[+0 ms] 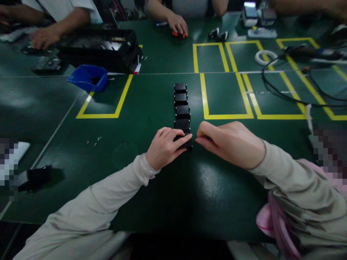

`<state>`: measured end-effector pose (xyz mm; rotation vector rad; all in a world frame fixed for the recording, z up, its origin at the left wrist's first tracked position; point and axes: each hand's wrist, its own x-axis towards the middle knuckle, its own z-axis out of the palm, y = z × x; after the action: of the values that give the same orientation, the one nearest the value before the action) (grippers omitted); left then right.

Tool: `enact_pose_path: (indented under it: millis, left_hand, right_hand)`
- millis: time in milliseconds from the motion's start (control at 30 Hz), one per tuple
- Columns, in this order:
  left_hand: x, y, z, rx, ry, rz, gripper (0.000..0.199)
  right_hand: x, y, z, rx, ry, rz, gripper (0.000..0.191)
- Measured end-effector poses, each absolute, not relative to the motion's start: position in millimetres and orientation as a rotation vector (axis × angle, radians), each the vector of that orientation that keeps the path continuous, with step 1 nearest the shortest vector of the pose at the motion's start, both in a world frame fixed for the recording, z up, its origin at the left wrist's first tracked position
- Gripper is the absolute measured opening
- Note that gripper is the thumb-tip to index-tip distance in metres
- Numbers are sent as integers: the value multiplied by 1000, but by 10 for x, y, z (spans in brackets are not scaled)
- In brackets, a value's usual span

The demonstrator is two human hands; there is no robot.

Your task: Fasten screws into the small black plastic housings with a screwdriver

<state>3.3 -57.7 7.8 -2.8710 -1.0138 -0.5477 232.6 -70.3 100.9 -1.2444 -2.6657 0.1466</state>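
Several small black blocks (182, 110) with shiny bits at their corners stand in a column on the green table (162, 202). My left hand (168, 146) rests on the nearest block (187, 143), its fingers wrapped over the top and side. Just right of that block is my right hand (227, 142), thumb and forefinger pressed together; whatever they hold, if anything, is too hidden to name.
A blue scoop-shaped bin (89, 77) and black trays (100, 47) sit at the back left. Loose small pieces (94, 141) lie left. Cables (284, 94) and a white tape roll (265, 57) are right. Across the table, another person's hand (177, 24) touches an orange item.
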Motion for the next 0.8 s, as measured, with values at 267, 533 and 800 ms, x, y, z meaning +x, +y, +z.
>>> enact_pose_path:
  millis: [267, 533, 800]
  left_hand:
    - [37, -581, 91, -2875, -1016, -549, 43]
    - [32, -578, 81, -2864, -1001, -542, 42]
    - [32, -577, 87, -2872, -1010, -535, 43]
  right_hand:
    - [2319, -712, 990, -1222, -2617, 157, 22]
    - [2324, -725, 966, -1168, -2592, 184, 21]
    - [2316, -714, 977, -1226, -2612, 170, 29]
